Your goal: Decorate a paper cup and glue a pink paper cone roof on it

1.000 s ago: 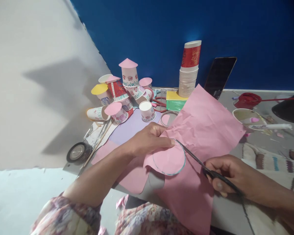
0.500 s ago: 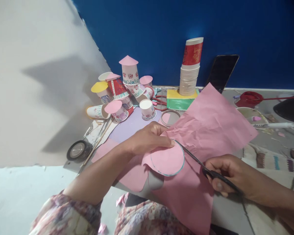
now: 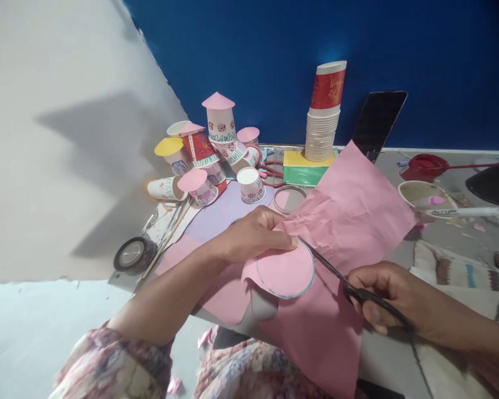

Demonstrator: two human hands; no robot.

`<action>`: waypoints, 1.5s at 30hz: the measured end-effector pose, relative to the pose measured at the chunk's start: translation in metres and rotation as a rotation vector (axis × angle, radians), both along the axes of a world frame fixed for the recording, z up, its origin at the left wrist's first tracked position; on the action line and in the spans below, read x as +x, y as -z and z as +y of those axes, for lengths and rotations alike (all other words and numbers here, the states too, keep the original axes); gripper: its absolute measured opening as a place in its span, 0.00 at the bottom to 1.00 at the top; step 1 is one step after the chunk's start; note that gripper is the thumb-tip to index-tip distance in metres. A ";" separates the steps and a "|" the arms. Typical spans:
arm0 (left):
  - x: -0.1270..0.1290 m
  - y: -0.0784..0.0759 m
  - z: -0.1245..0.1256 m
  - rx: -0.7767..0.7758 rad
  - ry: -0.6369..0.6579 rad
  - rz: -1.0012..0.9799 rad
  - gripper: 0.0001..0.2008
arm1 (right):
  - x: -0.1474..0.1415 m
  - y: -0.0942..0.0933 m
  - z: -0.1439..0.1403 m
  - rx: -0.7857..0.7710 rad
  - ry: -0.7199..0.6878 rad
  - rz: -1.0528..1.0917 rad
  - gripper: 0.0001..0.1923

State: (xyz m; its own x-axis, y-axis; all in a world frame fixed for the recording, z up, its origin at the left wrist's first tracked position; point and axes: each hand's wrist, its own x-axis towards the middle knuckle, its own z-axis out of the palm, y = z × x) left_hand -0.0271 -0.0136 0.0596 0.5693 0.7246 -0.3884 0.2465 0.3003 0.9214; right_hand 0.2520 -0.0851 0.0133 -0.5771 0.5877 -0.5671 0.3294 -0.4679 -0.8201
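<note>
Pink paper, creased in its upper part, is pinched by my left hand, whose thumb lies over the top edge of a circle outlined in teal. My right hand is closed round the dark handles of a pair of scissors. Their blades lie along the circle's upper right edge, close to my left thumb, where the paper is cut along the outline. More pink paper hangs below and to the right, towards my lap.
Decorated paper cups, several with cone tops, stand at the back left. A cup stack rises from a yellow-green box. A phone leans on the blue wall. Black tape lies left; an acrylic marker lies right.
The upper right flap of the pink paper has swung a little left and down, uncovering more of the round dish behind it. Both hands and the scissors stay nearly where they were.
</note>
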 end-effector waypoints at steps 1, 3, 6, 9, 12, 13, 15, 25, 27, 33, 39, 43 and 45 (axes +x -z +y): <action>0.000 0.000 0.000 0.003 0.004 0.007 0.15 | 0.001 0.001 0.000 0.001 0.001 0.005 0.29; -0.001 0.001 0.000 0.006 0.009 0.019 0.15 | 0.001 0.001 0.000 0.007 0.001 0.003 0.29; -0.001 0.001 0.000 0.006 0.007 0.023 0.14 | 0.000 0.000 0.000 0.012 -0.004 -0.025 0.30; -0.001 0.001 0.000 0.002 0.007 0.020 0.14 | -0.002 -0.003 0.001 0.013 -0.003 -0.038 0.33; -0.001 0.001 -0.001 -0.012 -0.001 0.017 0.14 | -0.004 -0.005 0.002 0.020 -0.003 -0.038 0.34; -0.001 0.001 -0.001 -0.019 -0.004 0.015 0.14 | -0.005 -0.005 0.002 0.022 -0.005 -0.038 0.34; -0.001 0.001 -0.001 -0.037 -0.011 0.009 0.13 | -0.006 -0.005 0.002 0.027 -0.005 -0.036 0.34; 0.001 0.002 0.000 -0.065 -0.013 0.007 0.12 | -0.008 -0.006 0.002 0.058 0.012 -0.008 0.34; 0.000 0.001 0.000 -0.070 -0.006 0.004 0.12 | -0.010 -0.010 0.003 0.053 0.017 -0.031 0.33; 0.000 0.002 0.000 -0.077 0.006 0.013 0.11 | -0.013 -0.012 0.002 0.042 0.028 -0.072 0.30; 0.002 -0.006 0.003 0.210 -0.170 0.021 0.12 | -0.006 0.003 0.002 0.119 0.104 -0.011 0.32; -0.016 -0.027 -0.018 0.748 -0.583 0.156 0.10 | -0.006 0.003 0.004 0.194 0.171 0.016 0.33; -0.028 -0.029 -0.039 0.669 -0.544 0.189 0.19 | -0.008 0.000 0.004 0.195 0.202 0.045 0.34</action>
